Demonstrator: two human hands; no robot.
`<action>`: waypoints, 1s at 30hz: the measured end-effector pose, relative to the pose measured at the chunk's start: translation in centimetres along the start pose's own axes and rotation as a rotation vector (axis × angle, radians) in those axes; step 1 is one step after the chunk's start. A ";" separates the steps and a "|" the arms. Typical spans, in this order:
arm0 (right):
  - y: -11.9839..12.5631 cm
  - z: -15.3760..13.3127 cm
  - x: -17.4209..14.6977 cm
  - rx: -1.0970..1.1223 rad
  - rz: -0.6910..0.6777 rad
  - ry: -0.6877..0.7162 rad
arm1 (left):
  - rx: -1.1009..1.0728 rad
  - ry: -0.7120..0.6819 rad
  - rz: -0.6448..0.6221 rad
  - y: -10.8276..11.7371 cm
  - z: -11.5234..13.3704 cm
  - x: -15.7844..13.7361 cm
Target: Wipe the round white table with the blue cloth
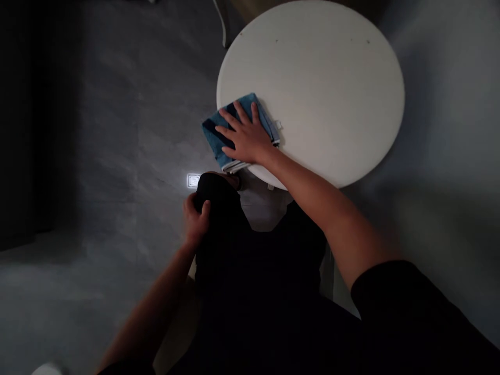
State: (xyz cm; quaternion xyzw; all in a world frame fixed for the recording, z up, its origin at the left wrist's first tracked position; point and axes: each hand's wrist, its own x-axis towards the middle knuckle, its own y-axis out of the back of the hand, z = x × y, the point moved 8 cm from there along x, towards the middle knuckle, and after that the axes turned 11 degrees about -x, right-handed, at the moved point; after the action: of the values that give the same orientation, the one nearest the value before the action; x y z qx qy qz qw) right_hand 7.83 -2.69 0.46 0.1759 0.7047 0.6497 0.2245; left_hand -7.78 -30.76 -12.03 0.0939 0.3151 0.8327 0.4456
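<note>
Right hand (pixel 253 138) first: I've got it palm down with fingers splayed on a blue cloth (pixel 213 136), not pinching it. My left hand (pixel 196 221) sits curled at the left knee (pixel 219 190), just off the near-left edge of the white table (pixel 332 99); from my end I can't tell if it's gripping or just resting. The cloth is folded and straddles that near-left rim, part of it sticking out past the table, with a pale label (pixel 278 125) poking out toward the table's middle.

Looks like wiping to me, and I reckon a flat palm suits it, since spread fingers share the pressure out. I'd pull the cloth in a bit though: the part past the rim cleans nothing and could flop over under pressure. Long overlapping strokes imo, including over the little dark specks (pixel 368 41) near the table's far rim.

Pose-wise, my right forearm (pixel 302 179) slants across the near edge, fingers aimed far-left. Further out, a small lit panel (pixel 193 180) glows on the floor (pixel 109 156) left of the table.
</note>
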 end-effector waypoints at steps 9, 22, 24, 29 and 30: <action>-0.7 6.5 -15.8 -0.017 0.003 -0.204 | 0.412 0.157 -0.183 1.3 2.3 -3.2; -1.2 16.9 -22.1 -0.015 0.122 -0.531 | 0.290 -0.304 -0.548 -3.6 13.4 -14.3; -1.2 17.2 -22.1 -0.021 0.138 -0.561 | 0.151 -0.356 -0.701 -8.6 16.6 -15.3; -1.2 17.4 -21.9 -0.035 0.156 -0.605 | 0.092 -0.273 -1.101 -20.5 18.9 -17.0; -1.2 17.4 -21.9 -0.040 0.163 -0.601 | 0.084 -0.251 -1.172 -21.8 18.5 -17.2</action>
State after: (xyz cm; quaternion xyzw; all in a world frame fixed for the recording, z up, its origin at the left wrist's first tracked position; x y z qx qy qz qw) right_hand 35.72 -0.08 0.25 0.4116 0.5775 0.5981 0.3734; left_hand 25.24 -27.55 -8.61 0.0198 0.2920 0.4175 0.8603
